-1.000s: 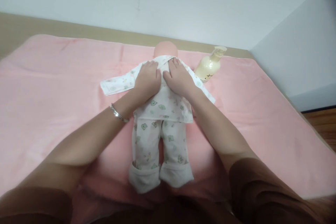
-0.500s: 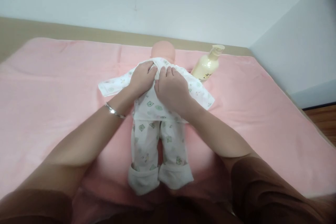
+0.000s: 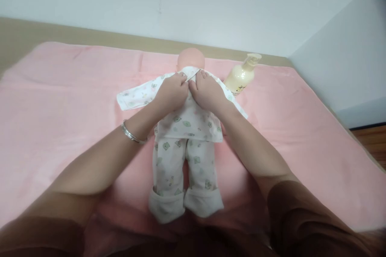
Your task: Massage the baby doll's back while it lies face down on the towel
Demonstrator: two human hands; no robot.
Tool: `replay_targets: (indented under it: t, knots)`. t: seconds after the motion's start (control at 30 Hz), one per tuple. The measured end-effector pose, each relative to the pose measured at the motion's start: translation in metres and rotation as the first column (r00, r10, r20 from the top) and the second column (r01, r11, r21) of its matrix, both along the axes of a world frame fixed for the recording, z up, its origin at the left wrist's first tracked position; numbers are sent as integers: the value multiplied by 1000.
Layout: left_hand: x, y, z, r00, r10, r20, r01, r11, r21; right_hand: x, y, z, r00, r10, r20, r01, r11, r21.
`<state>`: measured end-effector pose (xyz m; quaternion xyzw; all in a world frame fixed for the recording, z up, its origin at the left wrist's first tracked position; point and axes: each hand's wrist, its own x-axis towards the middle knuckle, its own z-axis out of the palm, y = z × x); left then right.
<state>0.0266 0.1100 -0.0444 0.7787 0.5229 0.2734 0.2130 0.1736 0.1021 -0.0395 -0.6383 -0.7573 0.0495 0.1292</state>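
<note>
In the head view there is one container, a pale yellow pump bottle, which is at the far right, just beside a sleeve; what is inside it, I cannot tell. The doll lies in the middle of the pink blanket, with its smooth, round head toward the far side and its legs toward the near side. It wears a white shirt with small green prints, and white trousers of similar pattern, whose near ends are turned up in thick plain cuffs. The sleeves spread out to left and right. The left hand pinches the shirt at the left of the neck opening, and the right hand grasps the cloth at the right of it, the two thumbs being close together. By count, there are one doll, one shirt with two sleeves, one pair of trousers with two cuffs, one bottle, one blanket, and one silver bracelet on the left wrist
</note>
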Motion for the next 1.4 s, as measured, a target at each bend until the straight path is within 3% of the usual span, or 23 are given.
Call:
replay_targets:
  t: [0.17, 0.27, 0.4, 0.53, 0.87, 1.1, 1.17, 1.27, 1.33, 1.4]
  knots:
    - [-3, 23, -15, 990, 87, 113, -81, 995, -54, -19, -31, 3, 995, 3, 100, -11, 997, 74]
    - [-3, 26, -23, 980, 106, 167, -105, 994, -18, -24, -42, 2, 993, 32, 112, -45, 992, 115]
    - [-2, 22, -25, 982, 121, 145, -128, 991, 37, -15, -29, 2, 998, 48, 29, -51, 994, 102]
    - [-1, 18, -25, 977, 156, 144, -160, 987, 15, -6, -8, 1, 996, -37, -75, 40, 999, 31]
    - [-1, 19, -28, 971, 171, 167, -172, 985, -6, -4, 2, -16, 990, -66, -123, 77, 993, 85]
    - [-1, 16, -27, 971, 176, 162, -181, 983, 15, 9, -9, 22, 980, 7, -199, -15, 999, -38]
    - [-2, 15, -26, 968, 181, 172, -187, 982, 23, 8, -14, 29, 969, -14, -247, 24, 999, 41]
    - [-2, 15, -27, 969, 186, 163, -193, 981, 29, -1, -18, 20, 963, -17, -267, 84, 967, 241]
    - [-2, 16, -28, 971, 180, 158, -187, 982, 34, -9, -17, 6, 972, 18, -235, 42, 968, 249]
    - [-2, 16, -29, 971, 173, 166, -182, 983, 38, -15, -15, -4, 981, 57, -186, -23, 984, 179]
